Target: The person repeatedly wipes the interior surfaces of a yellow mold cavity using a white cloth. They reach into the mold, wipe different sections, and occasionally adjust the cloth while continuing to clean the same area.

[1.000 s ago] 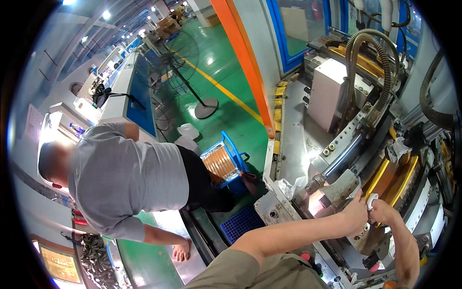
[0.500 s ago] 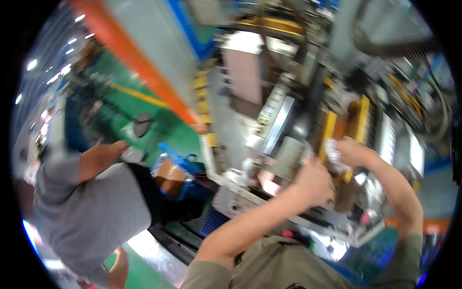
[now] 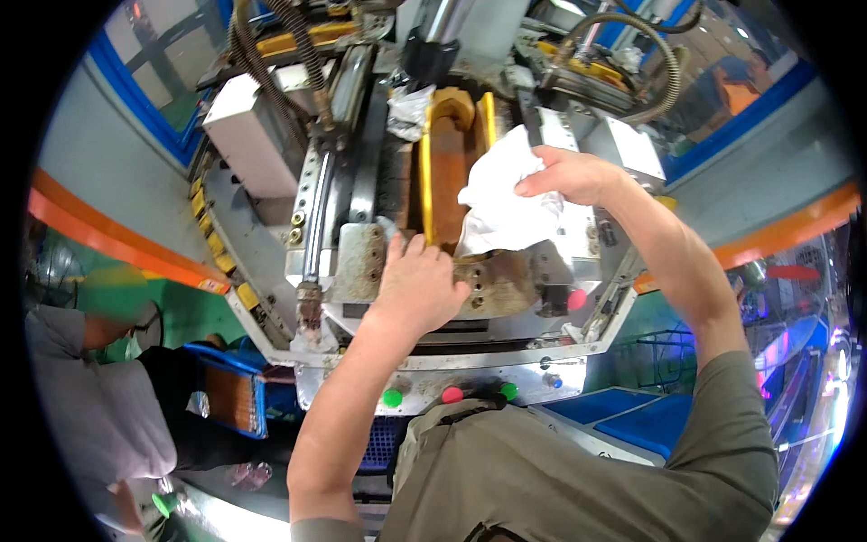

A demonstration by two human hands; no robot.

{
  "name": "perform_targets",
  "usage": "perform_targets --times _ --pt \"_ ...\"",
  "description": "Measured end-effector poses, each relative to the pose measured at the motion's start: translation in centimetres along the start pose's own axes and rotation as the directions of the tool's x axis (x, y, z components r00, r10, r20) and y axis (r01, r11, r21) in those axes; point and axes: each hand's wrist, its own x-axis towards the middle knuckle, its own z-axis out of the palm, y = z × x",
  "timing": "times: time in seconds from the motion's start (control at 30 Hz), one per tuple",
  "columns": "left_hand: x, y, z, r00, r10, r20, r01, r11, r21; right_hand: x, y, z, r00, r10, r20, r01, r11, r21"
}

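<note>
My right hand [image 3: 578, 177] pinches a crumpled white cloth [image 3: 506, 194] by its right side; it hangs loosely over the right part of a machine's trough. Inside that trough lies a long rusty-brown mould part [image 3: 449, 172], flanked by a yellow left rail [image 3: 427, 185] and a yellow right rail [image 3: 489, 119]. My left hand [image 3: 420, 282] rests with fingers apart at the near left end of the trough, beside a worn metal block [image 3: 361, 257]. Its fingertips point away from me and hold nothing that I can see. The cloth hides the mould's near right part.
A second crumpled white cloth [image 3: 411, 113] lies left of the trough's far end. Buttons, including a green one [image 3: 392, 397], line the machine's front panel. Hoses [image 3: 302, 54] hang at the back left. At far left a person in grey [image 3: 99, 388] is beside a blue crate [image 3: 230, 388].
My view has swung to face the machine squarely and is sharper. The white cloth, bunched in my right hand before, now hangs spread out. My left hand's fingers have straightened from a curl.
</note>
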Motion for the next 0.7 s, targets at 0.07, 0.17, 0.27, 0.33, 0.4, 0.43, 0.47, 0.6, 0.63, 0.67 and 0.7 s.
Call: perform_targets --times 0.07,0.17,0.27,0.33,0.4,0.43,0.47,0.6,0.63,0.67,0.7 --pt "-0.2 -0.1 0.4 0.999 0.008 -0.04 -0.006 0.999 0.032 -3.0 0.8 -1.3 0.998 -0.053 -0.037 0.058 0.991 0.124" --pt "-1.7 0.4 0.6 0.974 0.112 -0.195 -0.112 0.994 0.013 -7.7 1.6 -1.3 0.965 -0.16 -0.207 0.227 0.905 0.359" --pt "-3.6 2.0 0.1 0.944 0.18 -0.275 -0.195 0.98 -0.027 -10.5 3.6 -1.0 0.922 -0.196 -0.333 0.324 0.863 0.388" --pt "-4.8 2.9 0.2 0.923 0.24 -0.3 -0.281 0.954 -0.104 -12.5 3.8 0.2 0.9 -0.206 -0.383 0.366 0.835 0.411" --pt "-5.7 3.7 0.5 0.913 0.267 -0.308 -0.318 0.939 -0.128 -14.0 4.4 1.2 0.862 -0.157 -0.483 0.378 0.833 0.405" --pt "-6.4 3.9 0.4 0.92 0.268 -0.286 -0.324 0.93 -0.171 -14.4 4.5 1.9 0.861 -0.15 -0.486 0.387 0.813 0.435" --pt "-6.7 3.9 0.3 0.92 0.278 -0.277 -0.341 0.916 -0.212 -14.6 4.6 2.6 0.85 -0.171 -0.499 0.408 0.812 0.418" --pt "-8.5 3.9 -0.7 0.918 0.286 -0.274 -0.355 0.902 -0.248 -15.4 5.3 5.7 0.809 -0.138 -0.571 0.459 0.755 0.469" --pt "-8.7 4.1 -0.8 0.912 0.298 -0.283 -0.372 0.892 -0.258 -15.8 5.7 6.2 0.819 -0.163 -0.549 0.491 0.694 0.526" --pt "-8.8 4.3 -0.9 0.908 0.309 -0.283 -0.383 0.886 -0.26 -16.2 6.1 6.5 0.813 -0.16 -0.56 0.496 0.694 0.521" --pt "-8.8 4.5 -1.0 0.901 0.323 -0.29 -0.4 0.877 -0.265 -16.5 6.6 6.6 0.805 -0.119 -0.581 0.488 0.69 0.535"
